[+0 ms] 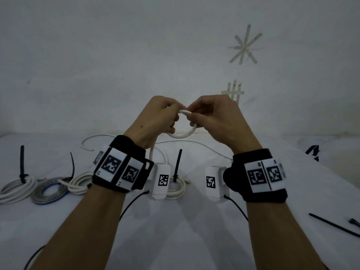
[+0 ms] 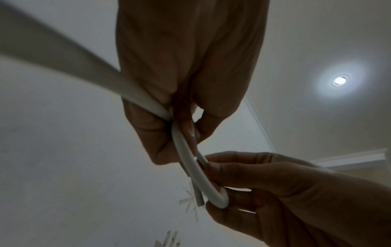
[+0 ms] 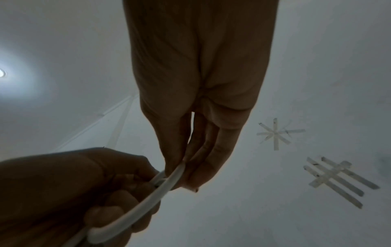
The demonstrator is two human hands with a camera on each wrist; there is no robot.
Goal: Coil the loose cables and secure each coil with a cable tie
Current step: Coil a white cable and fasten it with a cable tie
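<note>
Both hands are raised above the white table, holding a thick white cable (image 1: 183, 135) bent into one small loop. My left hand (image 1: 161, 115) grips the loop's left side, and the cable's tail runs down from it past the wrist to the table. My right hand (image 1: 212, 114) pinches the loop's right side, near the cable's cut end (image 2: 200, 203). In the left wrist view the white cable (image 2: 190, 160) passes between the left fingers into the right hand (image 2: 264, 180). In the right wrist view the white cable (image 3: 152, 192) spans both hands.
Several coils tied with black cable ties lie on the table: a white one (image 1: 17, 189), a grey-blue one (image 1: 49, 191), another white one (image 1: 79, 182) and one behind the wrists (image 1: 178, 187). A loose thin white cable (image 1: 194, 143) trails across the back. Loose black ties (image 1: 335, 225) lie at right.
</note>
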